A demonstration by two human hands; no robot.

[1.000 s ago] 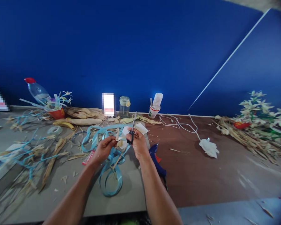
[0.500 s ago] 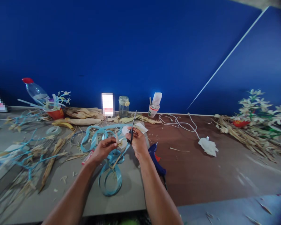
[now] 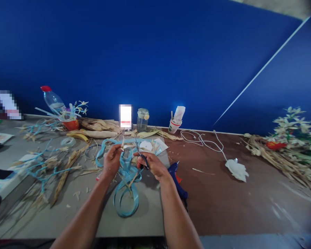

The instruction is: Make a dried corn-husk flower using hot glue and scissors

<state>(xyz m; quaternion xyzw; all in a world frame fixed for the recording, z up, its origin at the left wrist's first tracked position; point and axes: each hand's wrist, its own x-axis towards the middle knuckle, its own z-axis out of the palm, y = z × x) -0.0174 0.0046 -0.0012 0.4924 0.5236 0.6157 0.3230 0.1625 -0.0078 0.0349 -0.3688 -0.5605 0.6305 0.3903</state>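
My right hand [image 3: 151, 164] grips a pair of scissors [image 3: 143, 159] by the dark handles, the blades pointing up and slightly left. Pinched in the fingertips of my left hand [image 3: 112, 159] is a small pale strip of dried husk [image 3: 123, 142], a short way left of the blades. Light blue ribbon [image 3: 126, 207] lies in loops below and behind both hands. Beyond the scissors is a white round piece [image 3: 145, 146], partly hidden by pale scraps.
A blue glue gun [image 3: 176, 180] lies right of my right forearm. Blue-wrapped stems [image 3: 45, 176] and dried husks [image 3: 64, 173] spread at left. Along the back stand a lit phone [image 3: 125, 117], a jar [image 3: 142, 120] and a paper cup [image 3: 174, 126]. White flowers [image 3: 291, 129] fill the far right.
My hands have drawn apart. The scissors have tipped from leaning right to leaning left, and the husk strip has moved left and up with my left hand. The whole view has shifted slightly.
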